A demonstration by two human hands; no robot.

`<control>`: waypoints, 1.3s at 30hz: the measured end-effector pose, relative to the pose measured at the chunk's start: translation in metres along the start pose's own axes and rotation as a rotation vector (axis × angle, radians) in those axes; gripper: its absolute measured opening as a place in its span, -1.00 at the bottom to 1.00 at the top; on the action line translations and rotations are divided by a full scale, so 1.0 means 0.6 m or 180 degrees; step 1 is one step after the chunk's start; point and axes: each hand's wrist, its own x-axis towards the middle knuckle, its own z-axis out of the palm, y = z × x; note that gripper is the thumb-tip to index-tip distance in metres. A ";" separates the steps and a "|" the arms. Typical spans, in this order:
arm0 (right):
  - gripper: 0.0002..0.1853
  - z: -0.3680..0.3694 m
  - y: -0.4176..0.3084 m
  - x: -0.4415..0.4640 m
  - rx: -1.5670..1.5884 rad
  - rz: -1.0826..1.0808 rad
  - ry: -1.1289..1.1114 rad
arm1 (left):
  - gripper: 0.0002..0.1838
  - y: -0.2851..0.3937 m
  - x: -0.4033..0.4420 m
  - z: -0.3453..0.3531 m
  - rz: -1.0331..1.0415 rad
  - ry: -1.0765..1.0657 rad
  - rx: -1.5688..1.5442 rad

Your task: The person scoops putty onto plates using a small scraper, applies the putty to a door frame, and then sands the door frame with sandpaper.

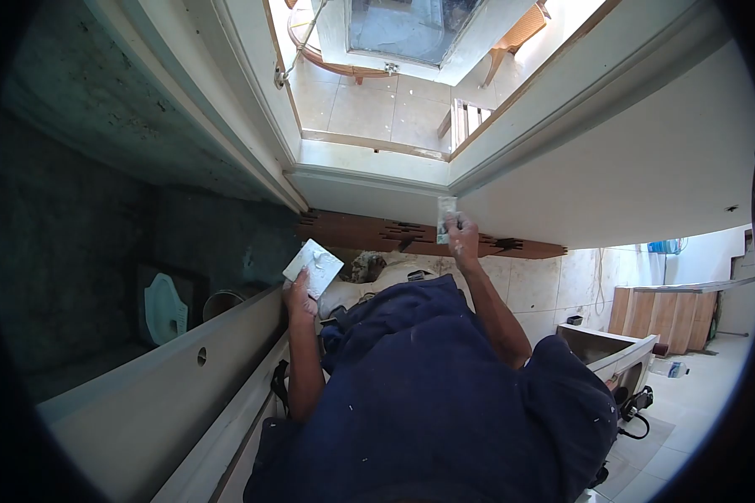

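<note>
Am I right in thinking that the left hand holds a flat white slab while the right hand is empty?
Not quite: the head view shows the right hand holding a small flat tool. The left hand does hold the flat white slab.

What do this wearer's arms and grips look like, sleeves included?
The left grip and right grip are ungloved, with whitish smears. The forearms are uncovered; the loose navy garment has sleeves ending near the elbows and a few white flecks. No cables show on either arm.
</note>
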 end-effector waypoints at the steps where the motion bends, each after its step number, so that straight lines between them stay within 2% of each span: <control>1: -0.75 0.007 0.019 0.007 0.0948 0.0156 0.0118 | -0.62 -0.005 0.005 -0.001 0.0029 -0.0008 0.0014; 2: -0.81 0.014 0.015 0.009 0.1940 0.0449 0.0026 | -0.63 -0.009 0.010 0.002 0.0029 -0.0123 0.0047; 3: -0.81 0.022 0.012 0.008 0.2001 0.0447 0.0047 | -0.64 -0.010 0.014 0.003 0.0027 -0.0246 0.0100; 5: -0.80 0.034 -0.008 0.007 0.3864 0.1260 0.0105 | -0.67 -0.006 0.009 0.016 0.0001 -0.0469 0.0091; 9: -0.80 0.054 0.002 0.009 0.4924 0.1197 -0.0153 | -0.69 0.024 -0.006 0.040 0.0106 -0.0598 0.0482; 11: -0.82 0.067 0.010 0.007 0.5578 0.0902 -0.0497 | -0.69 0.053 -0.007 0.048 0.0151 -0.0648 0.0728; 14: -0.85 0.082 0.002 0.004 0.6173 0.0733 -0.0265 | -0.70 0.099 -0.014 0.062 0.0176 -0.0780 0.1141; 18: -0.82 0.084 -0.024 0.000 0.6424 0.0173 -0.0103 | -0.70 0.138 -0.021 0.077 0.0221 -0.0845 0.1429; 23: -0.80 0.088 -0.048 0.014 0.6855 0.0102 0.0282 | -0.68 0.173 -0.038 0.093 0.0273 -0.0997 0.1840; 25: -0.79 0.098 -0.052 0.026 0.7054 -0.0279 0.0351 | -0.67 0.182 -0.037 0.097 0.0201 -0.1013 0.1956; 29: -0.78 0.101 -0.067 0.050 0.7058 -0.0458 0.0768 | -0.68 0.197 -0.025 0.097 0.0144 -0.1046 0.2286; 31: -0.82 0.097 -0.076 0.060 0.7059 -0.0858 0.0731 | -0.68 0.202 -0.023 0.096 0.0130 -0.1076 0.2344; 32: -0.82 0.092 -0.082 0.065 0.7079 -0.0853 0.0760 | -0.68 0.204 -0.021 0.094 0.0053 -0.1096 0.2370; 34: -0.81 0.093 -0.092 0.078 0.7037 -0.0050 0.1557 | -0.68 0.210 -0.005 0.085 -0.0034 -0.1093 0.2419; 35: -0.81 0.101 -0.082 0.079 0.7048 -0.0044 0.1570 | -0.68 0.210 0.001 0.081 -0.0060 -0.1110 0.2436; 37: -0.80 0.099 -0.054 0.071 0.6814 -0.0575 0.1065 | -0.68 0.212 0.003 0.077 -0.0097 -0.1133 0.2487; 38: -0.80 0.094 -0.059 0.058 0.6808 -0.0575 0.1116 | -0.69 0.212 0.004 0.077 -0.0157 -0.1128 0.2516; 39: -0.79 0.079 -0.076 0.035 0.6713 -0.0188 0.1256 | -0.69 0.211 0.006 0.078 -0.0223 -0.1130 0.2545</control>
